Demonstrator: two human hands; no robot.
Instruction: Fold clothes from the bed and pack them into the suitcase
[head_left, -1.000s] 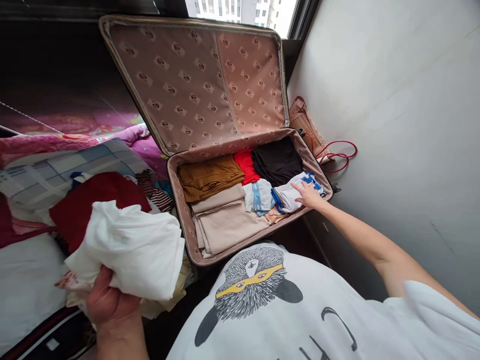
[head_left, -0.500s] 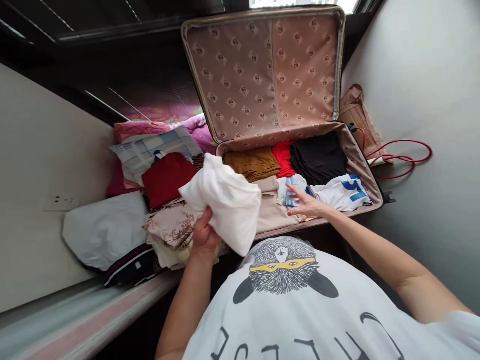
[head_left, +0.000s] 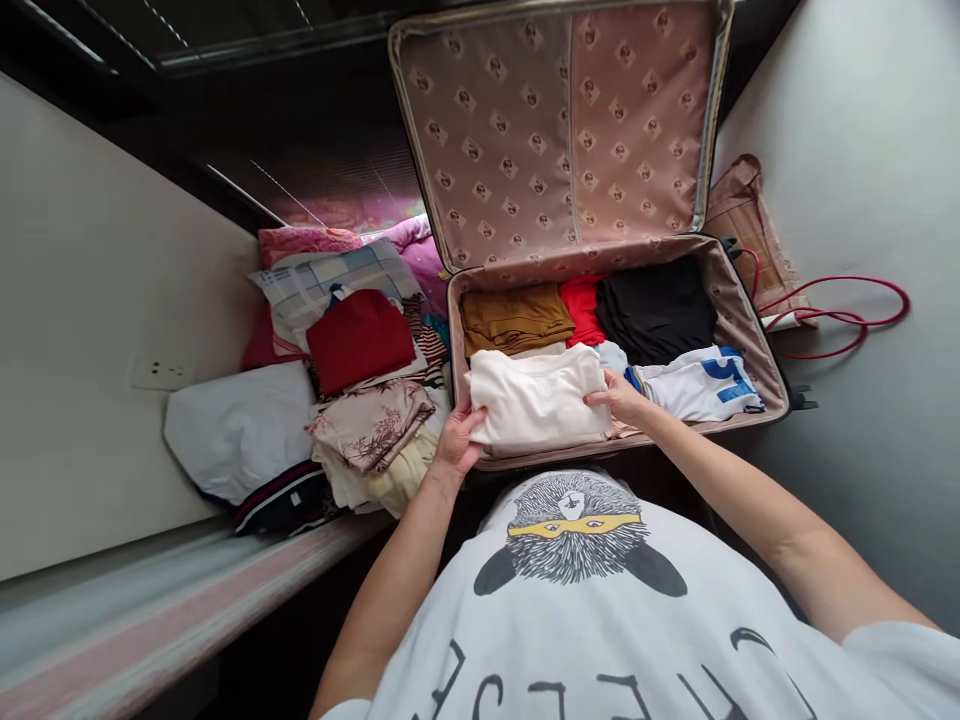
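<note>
Fingers (head_left: pixel 472 422) of my left hand (head_left: pixel 459 440) are clamped on the left end of a folded white cloth (head_left: pixel 536 400), thumb on top; on my right hand (head_left: pixel 624 397) the fingers grip the opposite end likewise, though those underneath are hidden from me. From here I see the white cloth over the front left part of the open suitcase (head_left: pixel 739 330), along its near rim. I can't tell whether its underside touches what lies below.

I judge that the two-ended hold spreads the fold evenly, since soft fabric would likely sag from one corner. Brown cloth (head_left: pixel 517 318) lies behind it, red cloth (head_left: pixel 581 308) and black cloth (head_left: pixel 658 310) farther right, and a white and blue garment (head_left: pixel 697 385) beyond my right hand, all laid close together, presumably to save room.

The white cloth's long axis runs left to right, roughly parallel to the near rim, its broad face turned up. Its far edge dips slightly, perhaps at a neckline, but I can't tell which way the garment points.
</note>
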